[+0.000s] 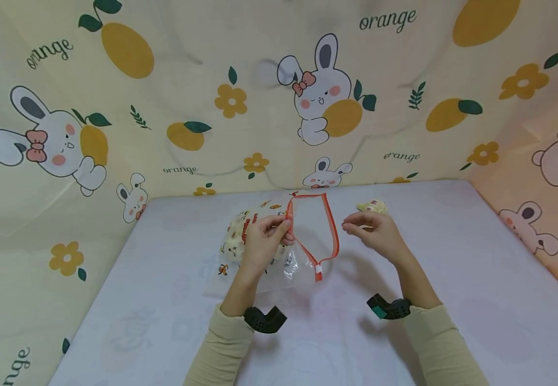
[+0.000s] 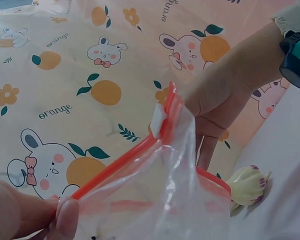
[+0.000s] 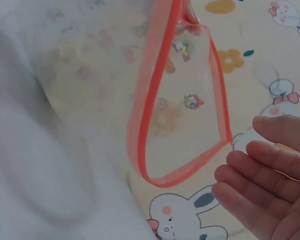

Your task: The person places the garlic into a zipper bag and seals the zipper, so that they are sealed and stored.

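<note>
My left hand [image 1: 264,241] pinches the orange-red rim [image 1: 288,212] of a clear zip bag [image 1: 291,265] between thumb and fingers. The bag lies on the table with its mouth spread wide, a white slider [image 2: 158,121] at one end of the rim. Pale rounded lumps fill its far left part, behind printed cartoon figures. To the right of the mouth, my right hand [image 1: 377,231] hovers with nothing in it, its fingers [image 3: 255,175] loosely extended and apart from the rim. Just beyond this hand a garlic bulb [image 1: 374,206] lies on the table, partly hidden by the hand.
A white-covered table [image 1: 163,321] stretches under both hands. Cream cloth walls [image 1: 259,64] printed with rabbits and oranges rise at its back and sides. Black bands with camera mounts [image 1: 265,320] sit on both wrists, beside beige sleeves [image 1: 223,348].
</note>
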The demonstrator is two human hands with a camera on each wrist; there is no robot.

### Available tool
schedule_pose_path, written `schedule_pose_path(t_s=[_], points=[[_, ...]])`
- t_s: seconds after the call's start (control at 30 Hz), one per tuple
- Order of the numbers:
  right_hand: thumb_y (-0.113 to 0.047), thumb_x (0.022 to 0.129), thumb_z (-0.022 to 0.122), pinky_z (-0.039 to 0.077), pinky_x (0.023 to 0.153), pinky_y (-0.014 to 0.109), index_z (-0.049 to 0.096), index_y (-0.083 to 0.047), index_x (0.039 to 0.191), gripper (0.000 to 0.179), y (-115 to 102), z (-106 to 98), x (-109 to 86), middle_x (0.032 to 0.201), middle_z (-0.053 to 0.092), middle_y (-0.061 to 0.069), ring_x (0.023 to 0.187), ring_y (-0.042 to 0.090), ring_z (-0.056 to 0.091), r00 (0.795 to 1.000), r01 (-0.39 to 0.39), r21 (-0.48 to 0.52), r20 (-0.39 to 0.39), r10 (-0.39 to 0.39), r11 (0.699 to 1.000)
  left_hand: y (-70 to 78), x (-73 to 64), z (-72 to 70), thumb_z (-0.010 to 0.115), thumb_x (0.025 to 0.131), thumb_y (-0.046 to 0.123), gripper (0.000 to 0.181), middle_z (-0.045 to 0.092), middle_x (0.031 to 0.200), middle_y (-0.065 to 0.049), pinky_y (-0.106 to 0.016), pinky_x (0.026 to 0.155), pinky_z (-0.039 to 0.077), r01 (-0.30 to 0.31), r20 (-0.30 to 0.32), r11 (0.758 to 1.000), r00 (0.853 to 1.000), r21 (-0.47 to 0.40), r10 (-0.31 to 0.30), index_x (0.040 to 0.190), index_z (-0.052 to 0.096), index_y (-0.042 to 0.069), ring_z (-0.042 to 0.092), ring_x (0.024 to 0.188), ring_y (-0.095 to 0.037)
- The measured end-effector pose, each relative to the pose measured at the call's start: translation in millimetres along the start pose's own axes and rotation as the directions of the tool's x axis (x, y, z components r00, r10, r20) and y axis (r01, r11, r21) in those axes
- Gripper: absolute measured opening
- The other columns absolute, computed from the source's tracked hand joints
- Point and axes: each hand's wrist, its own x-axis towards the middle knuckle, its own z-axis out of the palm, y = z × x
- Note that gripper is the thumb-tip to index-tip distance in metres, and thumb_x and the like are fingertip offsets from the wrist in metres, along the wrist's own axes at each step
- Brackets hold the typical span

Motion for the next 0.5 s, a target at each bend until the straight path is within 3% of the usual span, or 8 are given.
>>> schedule_pose_path(t_s=[0.17, 0.37, 0.5], points=[[-0.021, 0.089, 0.069, 0.054, 0.073, 0.010, 0.070, 0.002, 0.102, 0.026, 2.4, -5.5, -0.5, 0.090, 0.067, -0.017, 0.080, -0.008, 0.062, 1.000, 0.012, 0.027, -0.018, -0.011, 1.000, 0.6, -0.1, 0.4, 0.060, 0.093, 0.003, 0.022, 0.066, 0.073, 0.000, -0.018, 0.061, 0.060, 0.000, -0.001, 1.000, 1.000, 0.001, 0.000, 0.110, 0.065, -0.009, 0.063, 0.059, -0.002], [-0.017, 0.089, 0.069, 0.053, 0.074, 0.007, 0.069, 0.003, 0.104, 0.024, 3.6, -11.3, -1.3, 0.094, 0.069, -0.008, 0.084, -0.010, 0.058, 0.999, 0.018, 0.009, -0.049, -0.017, 1.000, 2.1, -0.6, 0.5, 0.060, 0.093, 0.005, 0.024, 0.068, 0.077, -0.007, -0.018, 0.062, 0.060, 0.017, -0.001, 1.000, 1.000, 0.006, -0.017, 0.112, 0.064, -0.010, 0.063, 0.059, -0.002], [-0.017, 0.089, 0.070, 0.052, 0.074, 0.007, 0.069, 0.002, 0.105, 0.025, 5.2, -14.3, -2.3, 0.092, 0.068, -0.014, 0.085, -0.012, 0.057, 0.998, 0.008, 0.005, -0.061, -0.008, 1.000, 2.6, -1.1, 0.6, 0.060, 0.094, 0.006, 0.023, 0.067, 0.077, -0.004, -0.019, 0.063, 0.061, 0.033, -0.005, 0.999, 0.999, 0.013, -0.033, 0.111, 0.065, -0.008, 0.063, 0.060, -0.002]])
